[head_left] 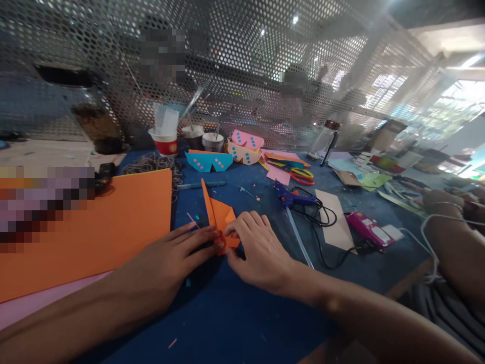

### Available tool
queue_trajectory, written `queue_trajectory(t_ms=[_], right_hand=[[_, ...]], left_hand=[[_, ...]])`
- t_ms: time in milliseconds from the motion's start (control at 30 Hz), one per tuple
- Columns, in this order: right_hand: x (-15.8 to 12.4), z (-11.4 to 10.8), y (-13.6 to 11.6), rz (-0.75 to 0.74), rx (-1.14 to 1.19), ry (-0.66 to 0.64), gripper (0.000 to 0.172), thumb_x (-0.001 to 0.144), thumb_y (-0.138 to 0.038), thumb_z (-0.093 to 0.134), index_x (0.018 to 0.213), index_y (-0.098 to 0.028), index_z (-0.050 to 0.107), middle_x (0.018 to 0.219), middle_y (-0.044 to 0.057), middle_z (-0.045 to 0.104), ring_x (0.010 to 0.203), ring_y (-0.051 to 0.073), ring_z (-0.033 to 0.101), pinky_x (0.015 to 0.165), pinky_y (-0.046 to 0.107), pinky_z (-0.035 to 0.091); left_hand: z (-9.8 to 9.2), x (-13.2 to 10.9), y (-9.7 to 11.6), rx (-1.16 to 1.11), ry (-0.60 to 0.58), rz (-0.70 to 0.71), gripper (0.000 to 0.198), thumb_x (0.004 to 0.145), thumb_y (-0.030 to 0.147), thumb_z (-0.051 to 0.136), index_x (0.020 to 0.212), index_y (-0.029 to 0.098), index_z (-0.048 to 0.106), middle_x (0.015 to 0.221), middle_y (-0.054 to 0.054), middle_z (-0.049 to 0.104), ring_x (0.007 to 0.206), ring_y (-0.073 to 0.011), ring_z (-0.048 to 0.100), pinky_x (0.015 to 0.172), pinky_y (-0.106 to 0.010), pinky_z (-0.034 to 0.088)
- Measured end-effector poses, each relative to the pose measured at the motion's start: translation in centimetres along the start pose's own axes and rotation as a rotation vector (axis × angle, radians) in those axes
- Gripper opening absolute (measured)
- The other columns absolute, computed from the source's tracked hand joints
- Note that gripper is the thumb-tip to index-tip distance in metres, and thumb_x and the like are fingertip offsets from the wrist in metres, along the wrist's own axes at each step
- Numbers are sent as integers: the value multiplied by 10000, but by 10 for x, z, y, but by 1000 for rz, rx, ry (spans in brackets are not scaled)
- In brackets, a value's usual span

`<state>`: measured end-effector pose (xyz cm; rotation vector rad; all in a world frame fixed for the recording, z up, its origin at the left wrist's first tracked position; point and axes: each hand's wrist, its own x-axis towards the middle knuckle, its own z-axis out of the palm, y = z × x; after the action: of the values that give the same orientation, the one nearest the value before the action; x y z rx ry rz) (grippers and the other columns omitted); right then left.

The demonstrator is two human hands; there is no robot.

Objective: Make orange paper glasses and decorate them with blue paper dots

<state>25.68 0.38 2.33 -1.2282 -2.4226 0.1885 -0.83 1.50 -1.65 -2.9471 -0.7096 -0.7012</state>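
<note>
A folded piece of orange paper (223, 212) lies on the blue tabletop, with one narrow flap standing up on its left. From the left, my left hand (172, 258) reaches in and grips the lower part of the paper with its fingertips. My right hand (257, 247) has bent fingers and thumb closed on the paper's right lower side. Both sets of fingertips nearly meet at the bottom fold, hiding part of it. A small glossy reddish patch shows there; what it is I cannot make out.
Large orange sheets (144, 212) lie left. Behind stand a blue paper mask (209, 162), a red-and-white cup (165, 141) and a glass bottle (324, 141). Scissors (302, 176), a blue glue gun (297, 198) with its cord, and a pink device (369, 231) lie right, near another person's arm (450, 237).
</note>
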Motion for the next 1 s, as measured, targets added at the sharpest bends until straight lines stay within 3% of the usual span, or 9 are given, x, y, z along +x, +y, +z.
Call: queue_trajectory(t_ms=[233, 367, 600, 867, 1000], right_hand=[[-1, -4, 5, 23, -3, -17, 259, 890, -136, 604, 1138, -210, 604, 1195, 82, 704, 1139, 283, 580, 948, 450, 406], [0, -3, 5, 43, 9, -24, 213, 917, -191, 633, 1126, -217, 596, 1185, 83, 706, 1125, 285, 588, 960, 460, 409], [1, -3, 3, -5, 12, -43, 262, 901, -139, 605, 1152, -218, 608, 1188, 78, 700, 1131, 284, 588, 953, 446, 411], [5, -6, 8, 12, 44, 49, 190, 931, -126, 619, 1096, -220, 614, 1155, 66, 733, 1089, 259, 636, 946, 424, 419], [11, -11, 16, 83, 3, 86, 205, 1023, -143, 587, 1203, -217, 649, 1253, 90, 743, 1173, 285, 642, 1019, 460, 428]], left_hand=[[-3, -2, -1, -18, -78, -49, 902, 818, -16, 499, 1655, 319, 499, 1608, -97, 644, 1440, -313, 651, 1211, -573, 526], [-1, -7, -5, -25, -113, -8, 900, 811, 29, 577, 1663, 306, 494, 1667, -128, 578, 1505, -348, 585, 1239, -591, 492], [-3, -9, -3, -5, -158, -32, 935, 773, -35, 572, 1646, 294, 512, 1692, -141, 544, 1537, -338, 546, 1245, -550, 488], [-5, 4, 6, -10, -81, -70, 905, 716, -23, 547, 1561, 300, 575, 1545, -109, 662, 1349, -316, 685, 1233, -572, 484], [-5, 8, 13, 22, -66, -104, 740, 803, -37, 491, 1447, 288, 653, 1506, -99, 682, 1328, -297, 697, 1248, -571, 467]])
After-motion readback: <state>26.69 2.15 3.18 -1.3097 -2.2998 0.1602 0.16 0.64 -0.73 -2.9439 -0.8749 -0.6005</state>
